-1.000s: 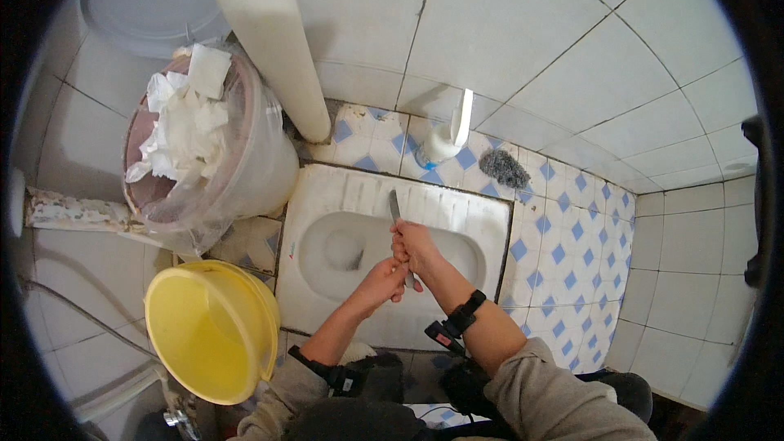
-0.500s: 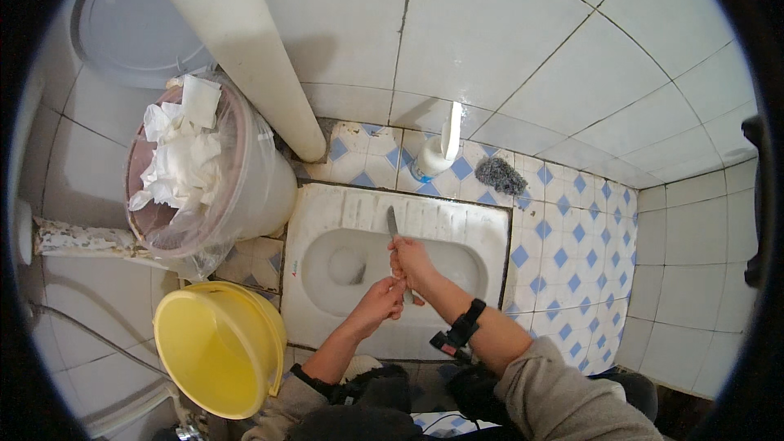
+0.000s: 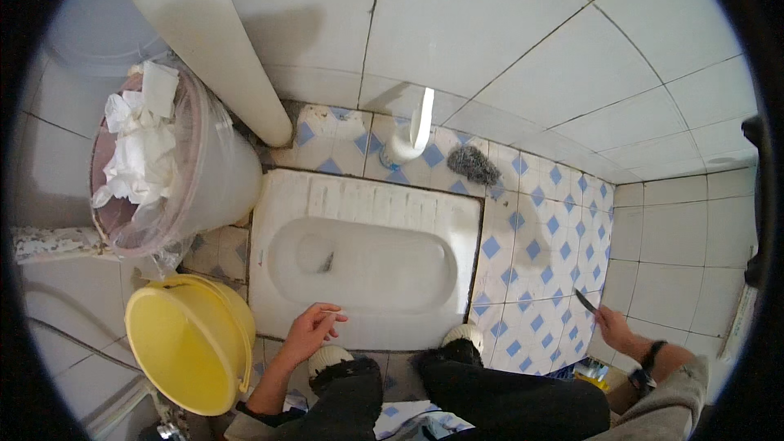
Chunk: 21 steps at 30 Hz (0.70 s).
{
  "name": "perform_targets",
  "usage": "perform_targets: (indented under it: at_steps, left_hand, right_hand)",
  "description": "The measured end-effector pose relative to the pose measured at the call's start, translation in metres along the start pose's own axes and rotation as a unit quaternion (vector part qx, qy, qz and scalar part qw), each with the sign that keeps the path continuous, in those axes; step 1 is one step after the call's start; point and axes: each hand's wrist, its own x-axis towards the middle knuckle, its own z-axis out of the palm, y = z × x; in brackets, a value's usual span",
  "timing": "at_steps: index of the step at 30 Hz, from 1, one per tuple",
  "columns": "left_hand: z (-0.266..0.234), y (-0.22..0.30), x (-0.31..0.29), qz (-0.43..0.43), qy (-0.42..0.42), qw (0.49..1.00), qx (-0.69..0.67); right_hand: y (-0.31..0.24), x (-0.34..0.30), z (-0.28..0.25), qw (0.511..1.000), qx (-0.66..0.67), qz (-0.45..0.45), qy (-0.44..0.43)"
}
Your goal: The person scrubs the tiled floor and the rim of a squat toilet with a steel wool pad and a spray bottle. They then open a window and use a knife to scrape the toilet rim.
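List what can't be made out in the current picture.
Head view, all:
Knife: handle hidden by the right hand.
Bin: lower contents hidden under white tissues.
Grey lid: partly behind the pipe.
Dark patch in the squat toilet: too small to identify.

A tiled-wall washroom with a squat toilet [image 3: 359, 269]

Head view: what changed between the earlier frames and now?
The right hand carried the knife rightward, off from over the squat toilet; the left hand moved left, away from the knife, and is now empty. Unmoved: yellow bucket, white bottle, grey scourer, tissue-filled bin. The view itself shifted slightly.
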Motion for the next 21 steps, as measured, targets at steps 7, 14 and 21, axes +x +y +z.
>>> perform_targets:
  at_steps: [7,14,21]
  left_hand:
    - [-0.001,0.005,-0.051,-0.034,-0.034,0.998,0.048]
    - [0.015,0.049,0.019,0.094,-0.054,0.994,-0.025]
    - [0.035,0.043,0.057,0.054,0.009,0.977,-0.208]
  right_hand:
    - [-0.059,0.048,-0.121,0.703,-0.478,-0.380,-0.365]
    - [-0.408,0.193,-0.050,0.787,0.130,-0.598,0.082]
    - [-0.496,0.172,0.087,0.660,0.696,-0.006,-0.285]
